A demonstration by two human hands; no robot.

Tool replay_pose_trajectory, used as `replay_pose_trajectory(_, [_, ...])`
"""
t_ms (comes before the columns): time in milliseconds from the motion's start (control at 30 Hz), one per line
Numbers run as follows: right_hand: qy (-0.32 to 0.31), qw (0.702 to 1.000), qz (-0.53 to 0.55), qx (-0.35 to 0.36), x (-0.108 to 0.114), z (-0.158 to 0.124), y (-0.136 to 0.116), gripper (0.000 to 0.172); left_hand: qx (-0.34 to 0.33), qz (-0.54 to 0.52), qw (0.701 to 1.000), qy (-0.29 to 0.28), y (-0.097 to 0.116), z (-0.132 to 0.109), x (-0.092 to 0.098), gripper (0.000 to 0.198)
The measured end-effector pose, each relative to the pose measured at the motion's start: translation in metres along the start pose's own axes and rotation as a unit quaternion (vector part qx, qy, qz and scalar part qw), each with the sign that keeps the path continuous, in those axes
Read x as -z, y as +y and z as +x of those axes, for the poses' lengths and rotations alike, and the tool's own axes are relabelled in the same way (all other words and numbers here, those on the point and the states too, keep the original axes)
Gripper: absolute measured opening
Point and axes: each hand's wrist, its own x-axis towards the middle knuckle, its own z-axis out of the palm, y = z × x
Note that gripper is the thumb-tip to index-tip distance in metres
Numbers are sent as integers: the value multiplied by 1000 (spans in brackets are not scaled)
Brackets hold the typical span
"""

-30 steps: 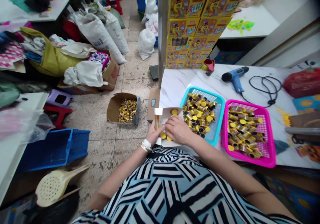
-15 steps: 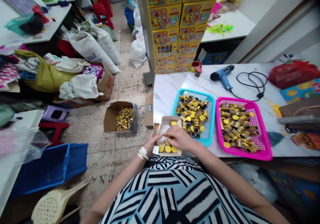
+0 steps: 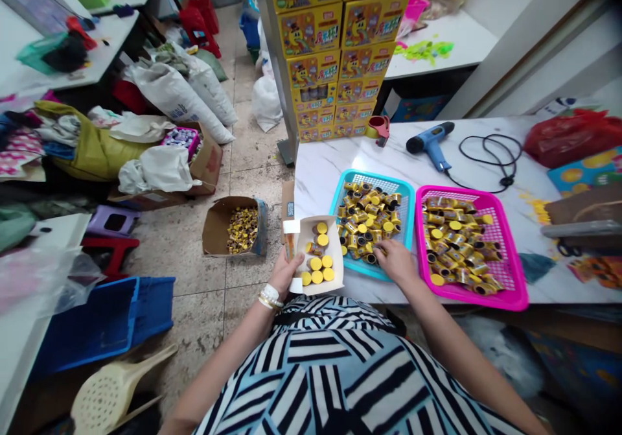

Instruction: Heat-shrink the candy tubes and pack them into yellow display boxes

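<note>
My left hand [image 3: 286, 271] grips the lower left edge of a small open cardboard box [image 3: 335, 253], which is white inside. Several short cylinders with yellow caps [image 3: 315, 263] stand or lie in the box. A narrow orange-and-white strip [image 3: 290, 246] stands along the box's left side by my thumb. My right hand [image 3: 396, 260] rests on the near edge of a heap of the same cylinders [image 3: 369, 218] in a turquoise plastic basket [image 3: 340, 221]. Nothing held in it shows. A magenta basket [image 3: 461, 194] with more cylinders stands to the right.
Both baskets sit on a white marble table [image 3: 330, 156] with a blue heat gun [image 3: 431, 142] and a red tape dispenser [image 3: 380, 128]. Yellow printed cartons [image 3: 330, 65] stack behind it. A floor carton of cylinders [image 3: 238, 231] lies to the left.
My right hand has moved out of the small box to the turquoise basket. The box now shows more cylinders and sits turned, its open side facing up. The view has shifted slightly.
</note>
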Motion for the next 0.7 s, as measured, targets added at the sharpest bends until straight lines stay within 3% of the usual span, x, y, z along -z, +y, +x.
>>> replay_pose_trajectory(67, [15, 999, 22, 41, 2, -1, -20, 25, -12, 27, 1000, 6, -2, -1, -3, 75])
replay_pose_trajectory(167, [17, 984, 43, 172, 5, 5, -66, 27, -28, 80, 996, 7, -7, -1, -10, 73])
replay_pose_trajectory(267, [-59, 949, -5, 309, 1, 14, -111, 28, -48, 108, 993, -9, -10, -2, -18, 75])
replay_pose_trajectory(333, [-128, 923, -52, 360, -6, 21, -130, 26, -61, 113, 992, -20, -12, -3, -22, 75])
replay_pose_trajectory(433, [-185, 895, -83, 398, -13, 30, -138, 22, -68, 108, 992, -21, -14, -6, -24, 73])
replay_pose_trajectory(700, [-210, 846, -150, 467, 1, 35, -122, 30, -45, 85, 995, -4, -23, -16, -23, 71])
